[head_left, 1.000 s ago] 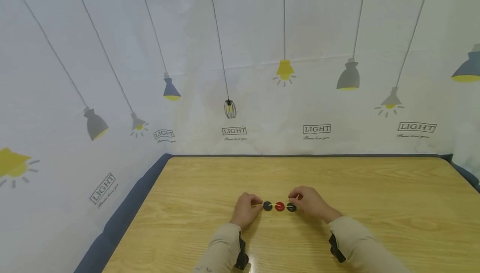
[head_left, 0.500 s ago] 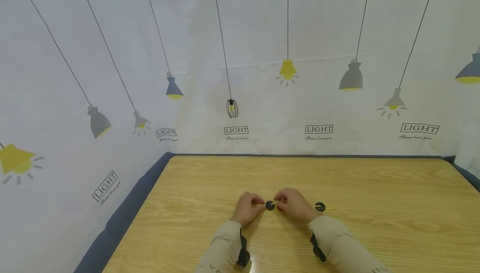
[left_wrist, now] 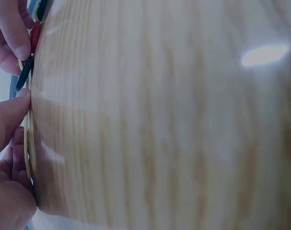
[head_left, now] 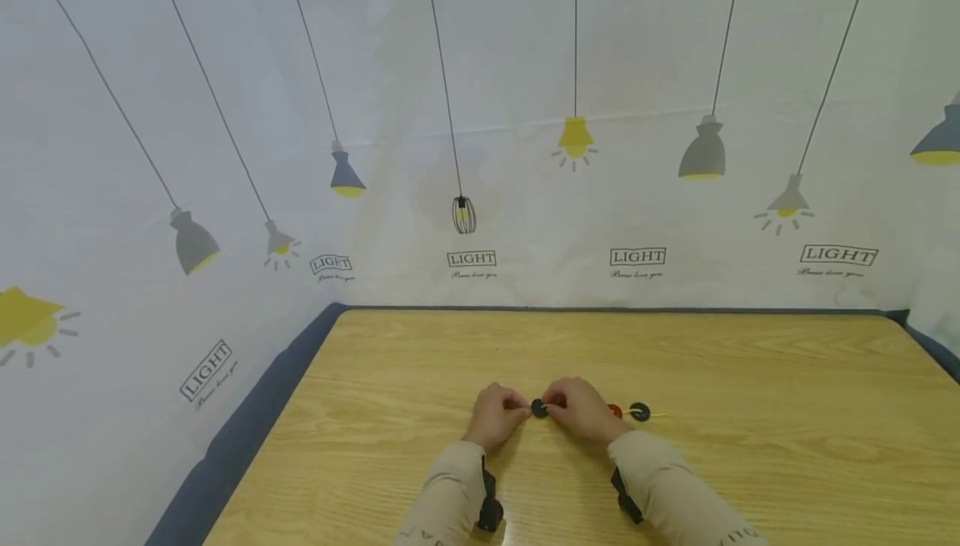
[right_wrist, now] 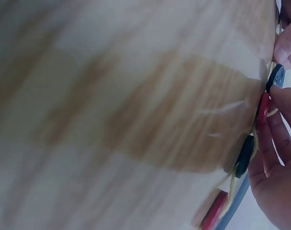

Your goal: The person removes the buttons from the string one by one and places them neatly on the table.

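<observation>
A yellow cord [right_wrist: 255, 143] runs through several large buttons in a row on the table. In the head view, my left hand [head_left: 495, 417] pinches the cord at the left, its fingertips at the edge of a dark button [head_left: 539, 408]. My right hand [head_left: 581, 408] pinches the cord just right of that button. Beyond my right wrist lie a red button [head_left: 615, 411] and another dark button [head_left: 640, 412], with the cord's tail sticking out rightward. The right wrist view shows one more red button [right_wrist: 263, 109] under my right fingers; in the head view this hand hides it.
The buttons lie on a wood-grain table [head_left: 420, 354]. Behind it stands a pale wall covering [head_left: 540, 212] printed with hanging lamps. Dark straps with small cameras sit on both wrists, and light sleeves cover the forearms.
My right hand has moved left along the cord, from the right part of the row to beside the leftmost dark button. Other buttons now show farther right. My left hand has barely moved.
</observation>
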`<state>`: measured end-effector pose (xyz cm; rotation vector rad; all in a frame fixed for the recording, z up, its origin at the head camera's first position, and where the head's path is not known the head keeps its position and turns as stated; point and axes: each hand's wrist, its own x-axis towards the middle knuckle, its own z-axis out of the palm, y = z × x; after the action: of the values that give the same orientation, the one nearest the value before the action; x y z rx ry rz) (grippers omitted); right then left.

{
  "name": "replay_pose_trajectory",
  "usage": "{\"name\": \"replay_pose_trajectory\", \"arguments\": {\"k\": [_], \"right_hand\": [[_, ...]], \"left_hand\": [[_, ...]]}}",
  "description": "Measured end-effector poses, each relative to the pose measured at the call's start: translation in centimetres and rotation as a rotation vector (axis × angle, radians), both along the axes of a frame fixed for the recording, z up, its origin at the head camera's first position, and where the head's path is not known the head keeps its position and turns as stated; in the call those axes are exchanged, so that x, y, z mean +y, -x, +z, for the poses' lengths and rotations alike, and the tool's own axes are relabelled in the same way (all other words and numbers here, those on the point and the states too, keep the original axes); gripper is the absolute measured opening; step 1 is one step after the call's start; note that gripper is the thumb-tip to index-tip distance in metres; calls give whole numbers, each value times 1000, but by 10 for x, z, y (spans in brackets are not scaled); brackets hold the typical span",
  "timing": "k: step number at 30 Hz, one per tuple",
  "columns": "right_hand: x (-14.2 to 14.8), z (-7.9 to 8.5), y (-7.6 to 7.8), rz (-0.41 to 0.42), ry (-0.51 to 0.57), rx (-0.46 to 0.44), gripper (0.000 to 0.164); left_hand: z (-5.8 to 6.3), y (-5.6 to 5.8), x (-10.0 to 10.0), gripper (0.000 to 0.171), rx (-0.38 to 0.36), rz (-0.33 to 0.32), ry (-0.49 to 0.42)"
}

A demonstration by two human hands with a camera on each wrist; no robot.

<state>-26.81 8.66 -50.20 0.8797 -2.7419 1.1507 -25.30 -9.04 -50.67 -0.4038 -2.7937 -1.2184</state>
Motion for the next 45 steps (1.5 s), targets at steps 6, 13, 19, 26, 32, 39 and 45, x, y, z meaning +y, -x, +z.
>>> {"name": "replay_pose_trajectory", "arguments": {"k": [6,13,19,26,32,39,45], "right_hand": [[-1,1,0,-18,-59,-1,6],[0,-1,1,-1,-89,20,4],[3,3,-1,10,-92,55,3],[5,3,-2,14,-82,80,5],[7,5,-5,-65,-63,24,7],[12,4,-6,-76,9,-15,7],[16,3,-5,-62,13,-33,5]], "left_hand": [[0,-1,3,5,-4,19,41],[2,-4,2,6,8,10,21],[3,-8,0,6,-50,-26,-81],[6,-5,2,7,-47,-36,-141],[13,-4,8,7,-88,-55,-183],[19,-7,13,6,-104,-65,-233],[18,-5,18,6,-96,-26,-270]]}}
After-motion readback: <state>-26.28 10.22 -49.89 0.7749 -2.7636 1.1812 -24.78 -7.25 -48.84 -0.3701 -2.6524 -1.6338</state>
